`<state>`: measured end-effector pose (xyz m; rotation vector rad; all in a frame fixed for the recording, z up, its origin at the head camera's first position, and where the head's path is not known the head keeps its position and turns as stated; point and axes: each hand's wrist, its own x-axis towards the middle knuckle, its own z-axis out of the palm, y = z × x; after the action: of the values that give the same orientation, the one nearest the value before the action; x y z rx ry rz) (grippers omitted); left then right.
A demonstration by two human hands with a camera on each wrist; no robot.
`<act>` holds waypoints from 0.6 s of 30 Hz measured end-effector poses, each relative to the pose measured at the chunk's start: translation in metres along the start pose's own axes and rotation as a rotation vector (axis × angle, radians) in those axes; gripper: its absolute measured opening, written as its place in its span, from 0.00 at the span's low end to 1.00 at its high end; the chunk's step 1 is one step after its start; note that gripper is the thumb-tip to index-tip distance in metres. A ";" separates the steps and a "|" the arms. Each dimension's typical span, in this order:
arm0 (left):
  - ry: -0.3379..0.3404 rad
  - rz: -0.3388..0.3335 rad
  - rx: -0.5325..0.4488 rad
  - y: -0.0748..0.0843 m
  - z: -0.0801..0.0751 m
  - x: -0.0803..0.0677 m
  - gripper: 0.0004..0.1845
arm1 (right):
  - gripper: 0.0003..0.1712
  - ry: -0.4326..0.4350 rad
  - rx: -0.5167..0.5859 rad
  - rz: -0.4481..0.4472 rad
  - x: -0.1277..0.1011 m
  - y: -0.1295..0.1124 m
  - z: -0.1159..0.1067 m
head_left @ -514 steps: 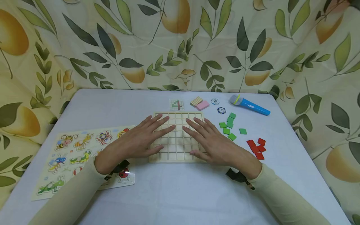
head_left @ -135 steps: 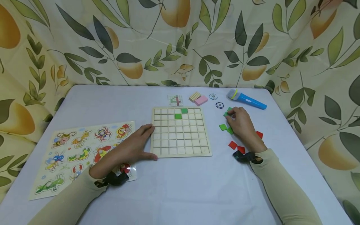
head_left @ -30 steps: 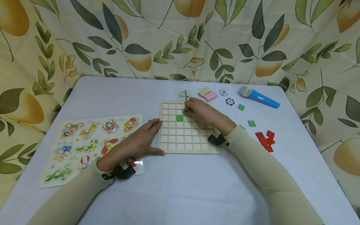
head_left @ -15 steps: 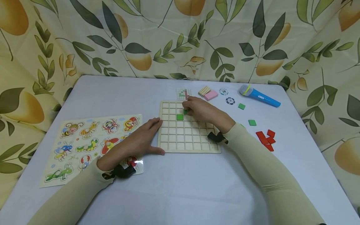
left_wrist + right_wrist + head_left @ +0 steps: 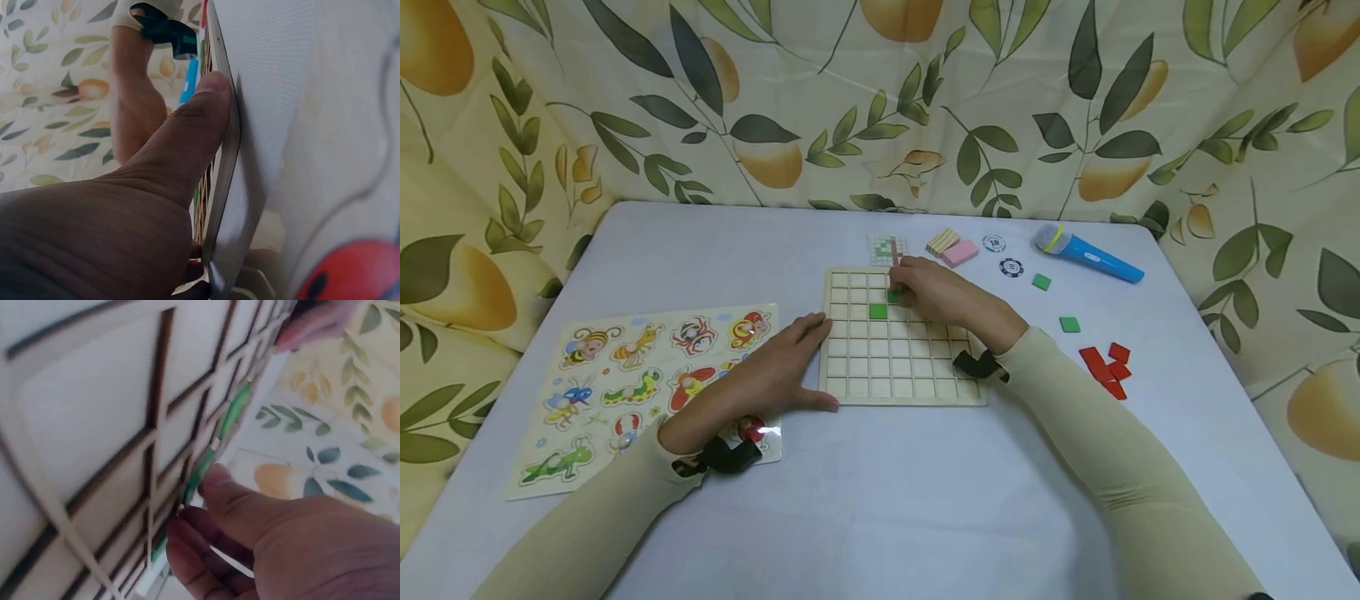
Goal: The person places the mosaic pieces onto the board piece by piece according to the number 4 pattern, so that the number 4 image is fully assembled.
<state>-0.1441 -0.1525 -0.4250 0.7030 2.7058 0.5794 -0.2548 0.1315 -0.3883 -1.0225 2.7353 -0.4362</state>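
A pale wooden grid board [image 5: 891, 367] lies on the table. My left hand [image 5: 775, 364] rests at its left side, fingers straight, thumb [image 5: 206, 103] on the edge near the front left corner in the left wrist view. Over the back rows, my right hand [image 5: 943, 293] pinches a small green square tile [image 5: 197, 478] between thumb and fingers, right at a cell of the grid. Diagonally in front of it, another green tile [image 5: 877, 311] fills a cell. A further green tile [image 5: 159, 549] shows beyond the fingertips in the right wrist view; the hand hides it from the head view.
To the right lie loose green tiles [image 5: 1070, 324] and several red tiles [image 5: 1103, 368]. Behind the board are a small pattern card [image 5: 883, 248], a pink block [image 5: 959, 252], a striped block, two chips [image 5: 1011, 267] and a blue microphone [image 5: 1093, 257]. An insect sticker sheet [image 5: 625, 433] lies left.
Since the earliest frame, green tiles have come onto the board. My right hand has moved from the loose tiles to the grid with one, and stays there over the last second.
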 end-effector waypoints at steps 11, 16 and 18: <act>0.011 0.004 -0.020 0.005 -0.002 0.000 0.69 | 0.17 0.490 0.128 0.251 -0.122 0.027 -0.048; 0.010 0.012 -0.026 0.003 0.000 -0.002 0.69 | 0.19 0.538 0.196 0.412 -0.179 0.037 -0.028; 0.010 0.015 -0.028 0.002 0.002 -0.001 0.69 | 0.20 0.559 0.259 0.459 -0.190 0.041 -0.017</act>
<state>-0.1417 -0.1508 -0.4254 0.7152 2.6990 0.6244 -0.1427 0.2909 -0.3728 -0.2029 3.1277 -1.0851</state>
